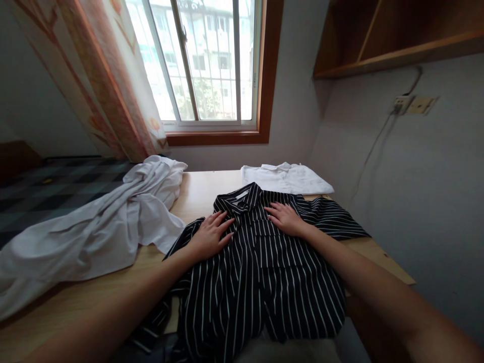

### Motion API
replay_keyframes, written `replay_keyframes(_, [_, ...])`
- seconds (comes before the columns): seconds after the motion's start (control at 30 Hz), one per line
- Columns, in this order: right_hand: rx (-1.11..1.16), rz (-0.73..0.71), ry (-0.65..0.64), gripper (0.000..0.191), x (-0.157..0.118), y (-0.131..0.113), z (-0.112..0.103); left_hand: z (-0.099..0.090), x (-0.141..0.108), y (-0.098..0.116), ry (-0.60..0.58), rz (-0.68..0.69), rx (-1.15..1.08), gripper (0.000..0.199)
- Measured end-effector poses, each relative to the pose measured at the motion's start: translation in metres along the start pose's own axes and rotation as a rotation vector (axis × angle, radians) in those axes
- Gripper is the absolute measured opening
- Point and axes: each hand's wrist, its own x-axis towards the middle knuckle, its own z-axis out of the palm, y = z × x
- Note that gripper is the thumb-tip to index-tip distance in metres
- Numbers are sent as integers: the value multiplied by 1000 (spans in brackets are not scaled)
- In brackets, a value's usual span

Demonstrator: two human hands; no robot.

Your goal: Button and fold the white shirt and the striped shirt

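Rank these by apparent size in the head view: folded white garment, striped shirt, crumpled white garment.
1. Striped shirt
2. Crumpled white garment
3. Folded white garment, lying farther back

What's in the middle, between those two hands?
In the head view, the striped shirt lies between the left hand and the right hand, its front showing there.

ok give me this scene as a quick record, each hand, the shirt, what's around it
left hand: palm down on the striped shirt, near its collar
right hand: palm down on the striped shirt, right of the collar
striped shirt: black with white stripes, on the wooden table
to the left: crumpled white cloth
far side of table: flat white garment
behind: window with patterned curtain
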Motion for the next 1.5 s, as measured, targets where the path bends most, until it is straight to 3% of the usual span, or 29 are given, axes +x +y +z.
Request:
replay_keyframes(0.23, [-3,-35,-12,49,-47,-1,-7,-12,-19,1,-35,81,-66,56])
replay_keyframes(0.37, [12,-82,-26,48,-62,1,-24,-15,-22,0,-116,109,-105,63])
replay_keyframes(0.53, [-93,-37,26,36,-40,-13,-50,-16,-7,-3,-223,111,-70,78])
replay_keyframes(0.63, [-74,-14,82,31,-13,-36,-51,-14,6,-6,-245,104,-49,81])
replay_keyframes(0.83, [116,65,103,38,31,-73,-22,-10,19,-14,-139,193,-22,67])
replay_keyframes(0.93, [150,114,146,37,39,-73,-7,-13,16,-13,-47,301,-18,44])
replay_keyframes(1.03, [147,110,164,30,40,-66,2,-16,12,-11,32,362,-18,35])
replay_keyframes(1.17, [208,76,190,27,40,-57,6,-13,22,-9,139,303,-85,33])
replay_keyframes(1.3, [311,16,210,26,38,-54,3,-9,49,-15,250,183,-12,35])
replay_keyframes(1.37, [331,-4,188,28,36,-55,-1,-11,63,-20,250,186,76,30])
replay_keyframes(1.5, [345,-36,112,40,31,-58,-10,-20,83,-31,149,338,175,13])
